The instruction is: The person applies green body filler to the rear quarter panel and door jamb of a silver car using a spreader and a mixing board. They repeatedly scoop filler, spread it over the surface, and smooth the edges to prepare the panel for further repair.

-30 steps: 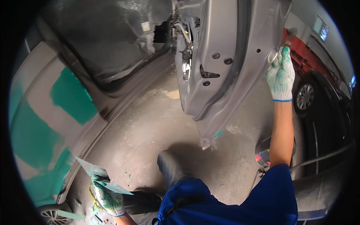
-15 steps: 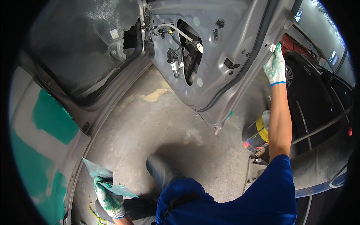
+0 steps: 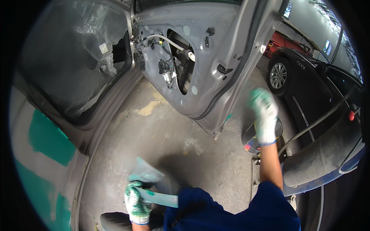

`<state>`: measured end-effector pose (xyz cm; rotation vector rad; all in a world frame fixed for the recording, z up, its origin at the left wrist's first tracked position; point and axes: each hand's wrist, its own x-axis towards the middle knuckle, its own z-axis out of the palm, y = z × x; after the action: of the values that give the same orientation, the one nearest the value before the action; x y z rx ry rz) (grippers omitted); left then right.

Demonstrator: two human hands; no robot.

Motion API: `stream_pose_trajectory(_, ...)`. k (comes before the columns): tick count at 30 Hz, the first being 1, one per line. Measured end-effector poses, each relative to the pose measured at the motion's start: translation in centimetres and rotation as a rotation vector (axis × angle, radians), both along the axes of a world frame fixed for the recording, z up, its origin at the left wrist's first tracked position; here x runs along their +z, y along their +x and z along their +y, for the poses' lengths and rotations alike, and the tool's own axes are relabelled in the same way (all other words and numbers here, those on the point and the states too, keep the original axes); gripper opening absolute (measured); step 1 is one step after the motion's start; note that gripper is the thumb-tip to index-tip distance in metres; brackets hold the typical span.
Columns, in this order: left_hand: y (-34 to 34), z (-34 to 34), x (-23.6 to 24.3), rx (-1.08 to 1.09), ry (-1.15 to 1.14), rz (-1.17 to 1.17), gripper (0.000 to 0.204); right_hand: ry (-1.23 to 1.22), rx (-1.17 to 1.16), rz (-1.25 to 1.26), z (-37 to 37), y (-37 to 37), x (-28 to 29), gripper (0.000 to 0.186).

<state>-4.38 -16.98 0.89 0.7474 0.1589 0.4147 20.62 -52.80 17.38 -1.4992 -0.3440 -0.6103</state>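
My left hand (image 3: 138, 204), in a white knit glove stained green, is closed around two thin flat putty spreaders low in the view. The upper spreader (image 3: 146, 171) tilts up and away, smeared with green. A paler, greyish-green spreader (image 3: 162, 198) points right, towards my body. On the right, my gloved right hand (image 3: 265, 115) is in the air, its green-stained fingers smeared by motion. It is apart from the open grey car door (image 3: 208, 77), whose bare inner panel shows wiring and a large opening.
Green filler patches (image 3: 52, 138) cover part of the car body at left. A dark bucket (image 3: 250, 140) stands on the floor beyond my right forearm. A black car (image 3: 304, 81) is parked at right, with a large grey cylinder (image 3: 320, 165) nearer me.
My right hand has come off the door's edge and moved down and nearer. My left hand has shifted right with the two spreaders. The view has shifted slightly.
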Motion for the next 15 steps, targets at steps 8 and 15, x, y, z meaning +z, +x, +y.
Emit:
stream_pose_trajectory(8, 6.5, -9.5, -1.2, -0.578, -0.218, 0.027, 0.031, -0.253, 0.863, 0.631, 3.2, -8.8, -10.2, 0.04)
stream_pose_trajectory(15, 7.3, -10.3, -1.0, -0.677, -0.007, 0.128, 0.023, 0.126, 0.214, 0.459, -1.1, -6.2, -12.7, 0.016)
